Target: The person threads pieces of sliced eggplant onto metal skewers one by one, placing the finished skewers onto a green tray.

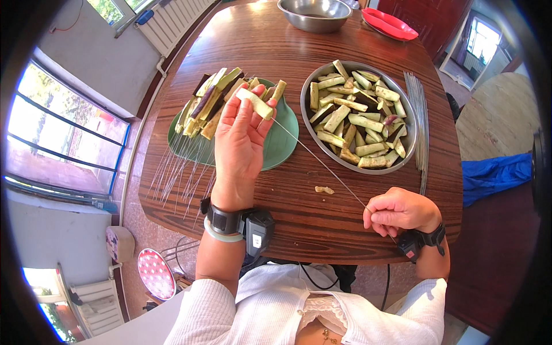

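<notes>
My left hand (245, 125) holds a pale eggplant strip (255, 104) between thumb and fingers, above a green plate. A thin metal skewer (321, 161) runs from the strip's lower right end to my right hand (399, 212), whose fingers pinch it. Whether its tip is inside the strip cannot be told. On the green plate (280, 142) lie eggplant strips on skewers (209, 103), their bare ends sticking out over the table's near left side. A steel bowl (305, 123) full of cut eggplant strips (364, 123) stands right of the plate.
A bundle of bare metal skewers (420, 129) lies right of the bowl. At the far edge of the wooden table (246, 47) are another steel bowl (316, 16) and a red tray (389, 24). A small eggplant scrap (324, 190) lies near the middle.
</notes>
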Demonstrator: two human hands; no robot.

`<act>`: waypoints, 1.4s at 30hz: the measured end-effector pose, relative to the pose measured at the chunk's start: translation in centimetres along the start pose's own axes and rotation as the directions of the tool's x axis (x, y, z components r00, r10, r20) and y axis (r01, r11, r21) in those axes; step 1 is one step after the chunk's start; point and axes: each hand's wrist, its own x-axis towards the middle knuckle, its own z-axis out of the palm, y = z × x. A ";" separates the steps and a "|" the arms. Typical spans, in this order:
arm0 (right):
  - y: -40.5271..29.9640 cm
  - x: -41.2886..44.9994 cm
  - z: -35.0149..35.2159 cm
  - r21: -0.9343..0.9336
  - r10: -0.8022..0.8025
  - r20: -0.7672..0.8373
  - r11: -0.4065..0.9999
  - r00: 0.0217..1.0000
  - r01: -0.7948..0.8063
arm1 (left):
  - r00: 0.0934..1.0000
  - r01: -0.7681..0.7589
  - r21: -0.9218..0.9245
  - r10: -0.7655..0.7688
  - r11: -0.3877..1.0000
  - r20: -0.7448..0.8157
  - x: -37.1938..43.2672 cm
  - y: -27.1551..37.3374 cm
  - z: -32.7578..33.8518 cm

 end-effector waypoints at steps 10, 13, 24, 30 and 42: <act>-0.2 0.5 0.9 0.139 -0.041 -0.106 0.989 0.993 0.056 | 0.998 0.043 0.068 -0.046 0.997 0.041 -0.3 -0.5 0.4; -0.2 0.7 0.9 0.127 -0.047 -0.134 0.990 0.990 0.064 | 0.994 0.097 0.036 -0.098 0.995 0.038 -0.5 -0.8 0.4; 0.0 0.8 1.0 0.220 -0.090 -0.165 0.967 0.982 0.125 | 0.954 0.266 0.119 -0.279 0.957 0.110 -2.1 -2.3 2.2; 0.3 1.2 1.0 0.205 -0.128 -0.148 0.966 0.981 0.157 | 0.892 0.349 0.182 -0.385 0.919 0.238 -3.7 -3.4 3.5; 1.5 1.0 0.5 0.276 -0.298 -0.540 0.821 0.787 0.500 | 0.939 -0.319 0.879 -0.009 0.355 0.344 -2.8 -3.1 4.2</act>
